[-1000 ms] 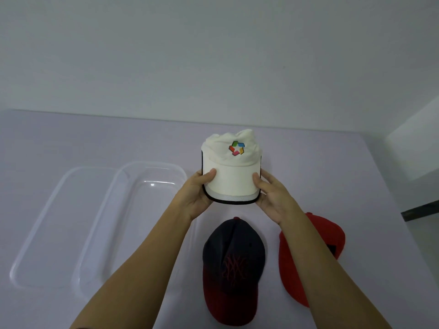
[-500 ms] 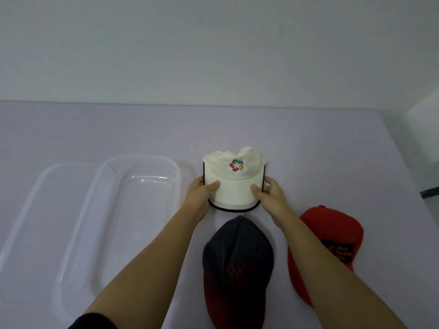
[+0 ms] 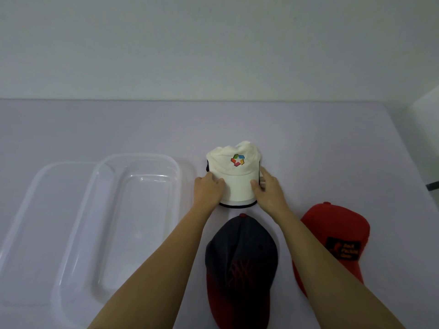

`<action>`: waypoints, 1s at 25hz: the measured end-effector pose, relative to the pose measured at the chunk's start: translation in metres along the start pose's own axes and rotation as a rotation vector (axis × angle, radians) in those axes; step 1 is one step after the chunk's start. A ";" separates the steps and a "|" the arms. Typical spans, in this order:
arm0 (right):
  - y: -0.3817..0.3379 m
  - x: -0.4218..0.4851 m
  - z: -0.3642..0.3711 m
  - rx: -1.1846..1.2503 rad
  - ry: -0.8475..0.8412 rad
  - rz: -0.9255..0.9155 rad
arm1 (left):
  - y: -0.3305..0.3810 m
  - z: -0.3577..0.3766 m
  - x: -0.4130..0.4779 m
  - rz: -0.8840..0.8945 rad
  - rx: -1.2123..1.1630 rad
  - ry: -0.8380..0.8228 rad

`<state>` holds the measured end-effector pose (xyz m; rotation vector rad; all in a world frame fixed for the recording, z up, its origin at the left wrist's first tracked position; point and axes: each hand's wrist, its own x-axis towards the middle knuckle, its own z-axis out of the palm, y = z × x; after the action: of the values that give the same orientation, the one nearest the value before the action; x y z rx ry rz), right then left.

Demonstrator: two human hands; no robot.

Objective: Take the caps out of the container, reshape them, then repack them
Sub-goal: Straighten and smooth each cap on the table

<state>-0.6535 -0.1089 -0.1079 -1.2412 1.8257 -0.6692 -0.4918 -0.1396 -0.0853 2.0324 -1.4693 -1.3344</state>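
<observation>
Now both hands clasp the white cap (image 3: 234, 176).
Left hand (image 3: 207, 192) and right hand (image 3: 269, 192) each close their grip on its brim, on the counter (image 3: 308, 143).

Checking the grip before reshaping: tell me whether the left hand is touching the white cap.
Touching. The head view shows the left hand pressed against the white cap, its thumb lying on the brim with no gap.

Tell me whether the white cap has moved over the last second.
Yes. The white cap came down onto the table, closer to the dark cap.

Container (image 3: 133, 210) left — 3 caps (image 3: 240, 262) right, on table (image 3: 308, 143).
</observation>
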 end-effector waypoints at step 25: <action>-0.059 0.037 -0.063 -0.102 -0.012 -0.238 | 0.058 -0.084 0.031 0.354 0.032 -0.066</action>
<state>-0.6840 -0.1669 -0.0405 -1.5436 1.7358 -0.7028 -0.4565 -0.2139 -0.0170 1.6573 -1.7874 -1.2445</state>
